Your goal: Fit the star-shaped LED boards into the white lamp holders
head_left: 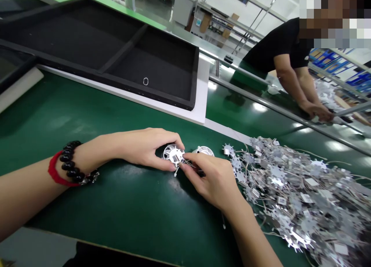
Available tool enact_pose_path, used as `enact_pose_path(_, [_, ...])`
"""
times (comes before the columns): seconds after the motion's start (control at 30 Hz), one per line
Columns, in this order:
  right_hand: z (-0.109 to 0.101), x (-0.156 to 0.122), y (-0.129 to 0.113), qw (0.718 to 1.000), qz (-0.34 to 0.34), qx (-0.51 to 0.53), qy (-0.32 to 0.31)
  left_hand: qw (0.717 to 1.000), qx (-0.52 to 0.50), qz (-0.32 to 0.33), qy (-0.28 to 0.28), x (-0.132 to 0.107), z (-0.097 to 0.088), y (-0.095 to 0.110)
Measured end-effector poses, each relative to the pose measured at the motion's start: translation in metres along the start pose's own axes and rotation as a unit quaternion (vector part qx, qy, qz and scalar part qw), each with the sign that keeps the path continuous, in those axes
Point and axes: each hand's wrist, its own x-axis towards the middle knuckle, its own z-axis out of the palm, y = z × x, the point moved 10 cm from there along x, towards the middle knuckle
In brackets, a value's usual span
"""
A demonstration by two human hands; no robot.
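Left grip [142,149] clamped round a white spoked disc [173,155], right grip [208,178] pinching thin wires [188,162] at its edge

The disc sits near the middle of the green tabletop [101,205], held up off it, seemingly to keep it steady for the right fingers; a second disc [204,151] lies just beyond, within easy reach; to the right, a heap of wired star-shaped boards [292,193] spreads close by the hands; far left sits a black tray [153,66]; far right, a co-worker's hands [315,110] work at another heap.
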Motion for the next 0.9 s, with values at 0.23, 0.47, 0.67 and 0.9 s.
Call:
enact_pose_path(0.23, [-0.0004,0.0007,0.0007,1.000,0.001,-0.005,-0.003,1.000,0.007,-0.008,-0.005,0.0008,0.0021,-0.0016])
enact_pose_path(0.47, [-0.0005,0.0007,-0.0001,1.000,0.003,-0.008,-0.003,1.000,0.014,-0.015,-0.004,0.0000,0.0022,-0.0030])
enact_pose_path(0.67, [0.0006,0.0002,0.0012,1.000,0.006,-0.009,-0.011,1.000,0.014,-0.015,-0.003,0.0012,0.0015,-0.0025])
enact_pose_path(0.9, [-0.0005,0.0001,0.0001,1.000,0.002,-0.012,-0.005,1.000,0.017,-0.019,-0.006,0.0000,0.0028,-0.0025])
